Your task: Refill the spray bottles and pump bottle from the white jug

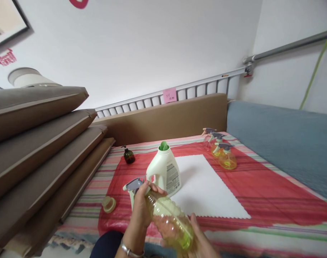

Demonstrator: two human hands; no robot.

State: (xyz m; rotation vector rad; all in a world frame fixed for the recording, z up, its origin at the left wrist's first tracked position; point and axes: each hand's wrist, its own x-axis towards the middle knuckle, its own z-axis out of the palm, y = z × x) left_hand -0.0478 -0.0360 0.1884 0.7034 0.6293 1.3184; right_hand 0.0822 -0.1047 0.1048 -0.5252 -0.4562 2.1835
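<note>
A clear yellow spray bottle [170, 216] with a grey and pale green trigger head [134, 184] lies tilted across my two hands. My left hand [143, 209] is closed around its neck, just below the trigger head. At the bottle's base, my right hand [199, 242] grips from the right side, its fingers partly hidden. Some yellow-green liquid shows near the base. Behind the bottle stands a large pale green detergent jug [163, 166], upright, its green spout uncovered. A round cream-coloured cap [109, 204] lies on the red sheet, left of my left hand.
On the red sheet [260, 182] lies a white mat with a zigzag edge [206, 190]. Several spray bottles [228, 159] stand at the back right. A dark pump bottle [129, 156] is at the back left. Stacked cushions [45, 150] rise on the left; a blue sofa side [282, 136] borders the right.
</note>
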